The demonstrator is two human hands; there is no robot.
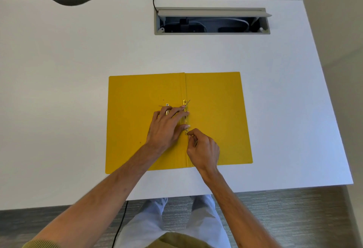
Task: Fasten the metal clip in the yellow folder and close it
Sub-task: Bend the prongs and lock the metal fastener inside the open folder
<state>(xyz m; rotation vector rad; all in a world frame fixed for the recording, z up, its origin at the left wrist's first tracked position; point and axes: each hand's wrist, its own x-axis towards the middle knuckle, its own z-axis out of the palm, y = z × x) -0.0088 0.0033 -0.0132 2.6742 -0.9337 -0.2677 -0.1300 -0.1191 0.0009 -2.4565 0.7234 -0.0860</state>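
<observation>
The yellow folder (216, 114) lies open and flat on the white desk (78, 90). Along its centre fold runs the metal clip (185, 103), a narrow gold strip with a thin prong sticking up at its far end. My left hand (167, 126) lies flat across the fold, with its fingertips pressing on the strip. A second metal bar (167, 105) shows partly from under that hand on the left flap. My right hand (203, 152) pinches the thin prong at the strip's near end between thumb and forefinger.
A rectangular cable hatch (212, 21) stands open at the back of the desk, with cables inside. The desk's front edge runs just below the folder, and a black cable (120, 226) hangs down by my legs.
</observation>
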